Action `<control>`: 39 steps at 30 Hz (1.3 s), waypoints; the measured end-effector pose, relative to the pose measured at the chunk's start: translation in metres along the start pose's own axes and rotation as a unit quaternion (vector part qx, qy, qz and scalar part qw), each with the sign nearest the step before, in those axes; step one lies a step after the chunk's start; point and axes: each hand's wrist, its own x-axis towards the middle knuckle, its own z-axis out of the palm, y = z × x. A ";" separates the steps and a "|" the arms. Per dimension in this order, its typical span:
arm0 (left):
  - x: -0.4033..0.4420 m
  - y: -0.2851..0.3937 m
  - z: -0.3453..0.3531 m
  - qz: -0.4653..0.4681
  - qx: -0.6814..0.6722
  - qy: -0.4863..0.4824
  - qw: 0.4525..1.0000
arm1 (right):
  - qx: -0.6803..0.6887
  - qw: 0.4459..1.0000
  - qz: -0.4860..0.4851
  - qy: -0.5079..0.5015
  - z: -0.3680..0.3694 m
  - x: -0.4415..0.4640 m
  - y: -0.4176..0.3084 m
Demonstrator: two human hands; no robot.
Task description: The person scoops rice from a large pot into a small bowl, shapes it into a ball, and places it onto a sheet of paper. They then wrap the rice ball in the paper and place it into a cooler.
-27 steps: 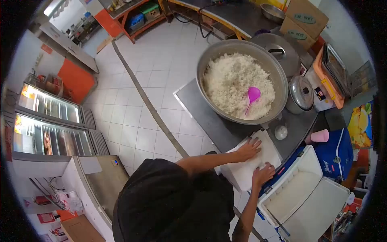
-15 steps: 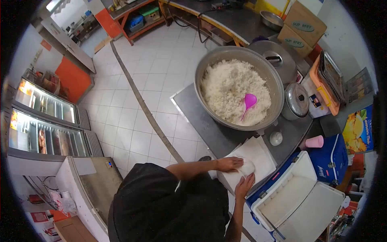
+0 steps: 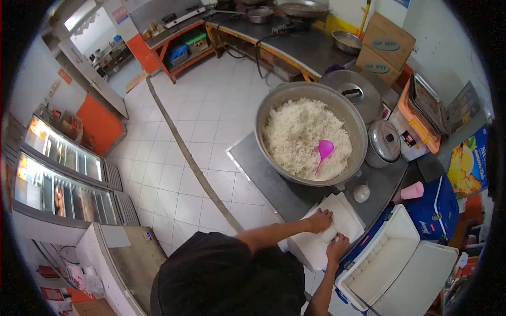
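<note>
A white bundle (image 3: 329,234) lies at five o'clock from the left hand (image 3: 320,220), eleven from the right hand (image 3: 338,246). Curled fingers hold it between them; long axis unclear.

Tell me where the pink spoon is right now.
In the head view, right of centre, the pink spoon lies on the rice inside the big metal pot.

Display fridges (image 3: 66,190) glow white near the curved, blackened edges.
</note>
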 end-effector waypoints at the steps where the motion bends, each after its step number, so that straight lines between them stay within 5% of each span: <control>1: -0.004 0.006 -0.004 0.022 0.039 0.029 0.999 | 0.001 1.000 0.002 0.003 -0.001 -0.006 -0.005; 2: -0.010 0.006 -0.009 0.028 0.042 0.030 0.998 | 0.145 0.988 0.061 -0.011 -0.001 -0.012 -0.008; 3: -0.015 0.004 -0.005 -0.004 -0.110 -0.020 0.994 | 0.286 0.951 0.115 -0.021 -0.002 -0.014 -0.011; 4: -0.017 0.002 -0.003 -0.035 -0.258 -0.072 0.963 | 0.288 0.951 0.115 -0.010 0.005 -0.019 -0.007; 5: -0.021 0.004 0.001 -0.028 -0.253 -0.073 0.964 | 0.523 0.832 0.183 -0.024 0.013 -0.028 -0.004; 6: -0.033 0.012 0.005 -0.075 -0.450 -0.018 0.890 | 0.720 0.650 0.240 -0.039 0.012 -0.038 -0.009; 7: -0.040 0.018 0.009 -0.123 -0.625 0.035 0.770 | 0.801 0.531 0.275 -0.035 0.006 -0.046 -0.007; 8: -0.041 0.021 0.013 -0.123 -0.626 0.024 0.770 | 0.801 0.527 0.283 -0.028 0.009 -0.043 -0.010; 10: -0.047 0.049 0.005 -0.146 -0.557 0.077 0.814 | 0.673 0.701 0.235 0.022 0.004 -0.049 -0.022; 11: -0.048 0.055 0.000 -0.170 -0.566 0.046 0.805 | 0.438 0.876 0.198 0.034 -0.003 -0.049 -0.015; 12: -0.042 0.069 -0.022 -0.194 -0.460 0.029 0.866 | 0.350 0.913 0.159 0.138 0.011 -0.052 -0.004; 13: -0.034 0.073 -0.039 -0.148 -0.477 0.034 0.866 | 0.440 0.873 0.167 0.131 -0.032 -0.038 -0.015; 14: -0.025 0.067 -0.031 -0.159 -0.427 0.020 0.890 | 0.392 0.897 0.187 0.081 -0.045 -0.030 -0.008; 15: -0.017 0.075 -0.034 -0.166 -0.413 0.037 0.894 | 0.471 0.823 0.309 -0.074 -0.032 -0.031 0.015; 16: -0.012 0.091 -0.043 -0.181 -0.399 0.053 0.897 | 0.634 0.725 0.266 -0.015 -0.051 -0.032 0.005; 17: 0.000 0.110 -0.068 -0.062 -0.424 0.073 0.901 | 0.720 0.634 0.279 -0.048 -0.084 -0.032 -0.007; 18: 0.015 0.123 -0.077 0.033 -0.341 0.099 0.934 | 0.693 0.684 0.227 0.003 -0.104 -0.020 -0.015; 20: 0.033 0.136 -0.070 0.042 -0.417 0.130 0.898 | 0.739 0.623 0.255 0.028 -0.145 -0.014 -0.017; 22: 0.057 0.152 -0.060 0.066 -0.384 0.282 0.877 | 0.718 0.630 0.285 0.082 -0.144 -0.020 -0.003; 24: 0.066 0.158 -0.041 0.017 -0.449 0.191 0.873 | 0.704 0.627 0.310 0.125 -0.154 -0.019 0.009; 26: 0.075 0.170 -0.028 -0.043 -0.505 0.098 0.857 | 0.492 0.760 0.345 0.248 -0.184 -0.017 0.018; 29: 0.095 0.218 -0.025 -0.229 -0.713 0.024 0.663 | 0.503 0.736 0.361 0.276 -0.184 -0.010 0.053; 32: 0.116 0.249 -0.001 -0.190 -0.690 0.000 0.698 | 0.459 0.755 0.343 0.318 -0.166 -0.014 0.092; 33: 0.131 0.251 0.004 -0.159 -0.538 -0.024 0.828 | 0.658 0.610 0.366 0.247 -0.166 -0.019 0.110; 34: 0.143 0.256 0.010 -0.171 -0.534 -0.027 0.827 | 0.814 0.422 0.366 0.161 -0.163 -0.024 0.128; 35: 0.155 0.259 0.014 -0.160 -0.548 -0.055 0.819 | 0.787 0.502 0.342 0.105 -0.151 -0.034 0.153; 36: 0.168 0.261 0.017 -0.149 -0.562 -0.083 0.810 | 0.790 0.497 0.347 0.093 -0.155 -0.042 0.174; 38: 0.192 0.262 0.013 -0.200 -0.585 -0.142 0.773 | 0.744 0.617 0.255 0.019 -0.168 -0.052 0.207; 39: 0.203 0.262 0.014 -0.169 -0.495 -0.225 0.822 | 0.748 0.613 0.256 0.004 -0.163 -0.052 0.221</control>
